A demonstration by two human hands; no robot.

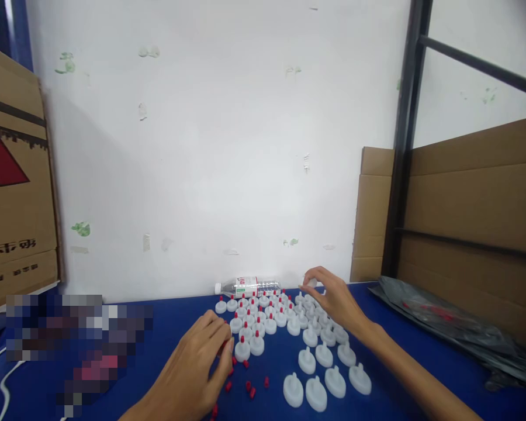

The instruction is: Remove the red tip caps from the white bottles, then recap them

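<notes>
On the blue table, my left hand (193, 365) curls beside the loose small red caps (248, 386), and red shows between its thumb and fingers. My right hand (333, 298) reaches to the back and pinches a white nozzle cap (311, 283), partly covered by the fingers. Beneath and in front of that hand stand several white nozzle caps with bare tips (307, 361). In the middle, several white nozzle caps with red tips (256, 344) stand upright in close rows. My left hand hides part of the red pile.
A clear plastic bottle with a red and white label (248, 286) lies against the white wall. A printed cardboard box (17, 175) stands at left, above a pixelated patch and white cables. On the right are a dark metal frame (403, 152), cardboard sheets and grey plastic bags (447, 327).
</notes>
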